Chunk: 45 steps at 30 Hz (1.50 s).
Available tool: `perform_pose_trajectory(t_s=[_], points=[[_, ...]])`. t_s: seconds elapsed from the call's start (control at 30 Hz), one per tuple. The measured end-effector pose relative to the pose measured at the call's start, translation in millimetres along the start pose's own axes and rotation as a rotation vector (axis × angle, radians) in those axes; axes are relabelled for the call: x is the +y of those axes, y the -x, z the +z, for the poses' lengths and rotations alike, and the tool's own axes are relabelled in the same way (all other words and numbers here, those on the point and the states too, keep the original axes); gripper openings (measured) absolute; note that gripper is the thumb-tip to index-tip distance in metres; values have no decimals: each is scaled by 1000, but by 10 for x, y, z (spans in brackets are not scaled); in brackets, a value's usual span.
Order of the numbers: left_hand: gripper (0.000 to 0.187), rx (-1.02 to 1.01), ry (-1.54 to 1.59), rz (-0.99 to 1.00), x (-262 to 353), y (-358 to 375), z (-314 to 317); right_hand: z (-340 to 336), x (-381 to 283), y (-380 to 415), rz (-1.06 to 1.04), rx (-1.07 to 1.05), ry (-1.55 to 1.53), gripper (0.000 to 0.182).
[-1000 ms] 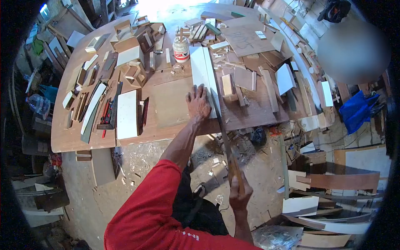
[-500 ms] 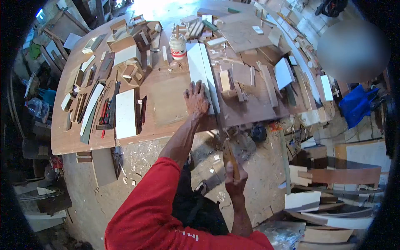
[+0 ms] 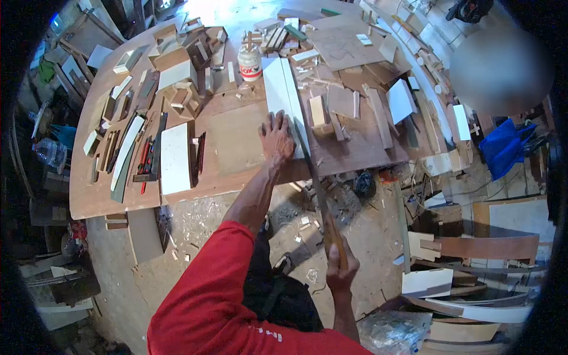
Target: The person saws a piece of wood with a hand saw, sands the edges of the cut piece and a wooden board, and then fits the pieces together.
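My left hand (image 3: 277, 142) lies with its fingers spread on a long white board (image 3: 279, 89), pressing it against the table near the front edge. A lengthwise line or gap runs along this board. In my right hand (image 3: 344, 267), below the table edge, is the wooden handle of a handsaw (image 3: 320, 195). Its dark blade reaches up and forward, along the right side of the white board by my left hand. Beyond the board's far end stands a white jar (image 3: 250, 64) with a red label and a stick in it.
Left on the table (image 3: 236, 136) are a white panel (image 3: 176, 160), a black-and-red tool (image 3: 148, 163) and several wood strips. Small wooden boxes (image 3: 177, 77) and offcuts cover the back. A blurred person is at right, near a blue bag (image 3: 503, 148). Boards (image 3: 485, 248) are stacked lower right.
My right hand has drawn the saw back toward me and slightly right, so more blade shows in front of the table edge. My left hand stays on the board.
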<state>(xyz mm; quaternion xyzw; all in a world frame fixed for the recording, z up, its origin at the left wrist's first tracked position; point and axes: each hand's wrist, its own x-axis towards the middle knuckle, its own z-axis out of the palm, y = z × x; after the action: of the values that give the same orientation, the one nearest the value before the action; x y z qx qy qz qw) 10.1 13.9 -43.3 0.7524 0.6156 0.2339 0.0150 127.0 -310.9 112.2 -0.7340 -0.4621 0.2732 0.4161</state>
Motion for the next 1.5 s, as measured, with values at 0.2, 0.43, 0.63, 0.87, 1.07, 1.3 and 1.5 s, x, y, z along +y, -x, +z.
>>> perform_pose_trajectory(t_s=[0.2, 0.43, 0.63, 0.87, 1.07, 1.3, 1.5], points=[[74, -37, -7, -5, -20, -28, 14, 118, 224, -38, -158, 16, -17, 40], [63, 17, 38, -11, -47, -43, 57, 173, 109, -378, 70, -85, -5, 38], [45, -7, 52, -131, 7, 2, -8, 137, 50, -393, -25, -20, -98, 35], [46, 48, 118, -123, -41, 17, 6, 111, 49, -398, 69, -77, -90, 40], [47, 63, 123, -115, -86, 7, 77, 111, 87, -417, 103, -71, -153, 39], [52, 92, 71, -32, -144, 14, 162, 30, -122, -553, -3, -69, -145, 35], [55, 59, 80, -56, -85, 9, 70, -2, -29, -563, 35, -134, -98, 37]])
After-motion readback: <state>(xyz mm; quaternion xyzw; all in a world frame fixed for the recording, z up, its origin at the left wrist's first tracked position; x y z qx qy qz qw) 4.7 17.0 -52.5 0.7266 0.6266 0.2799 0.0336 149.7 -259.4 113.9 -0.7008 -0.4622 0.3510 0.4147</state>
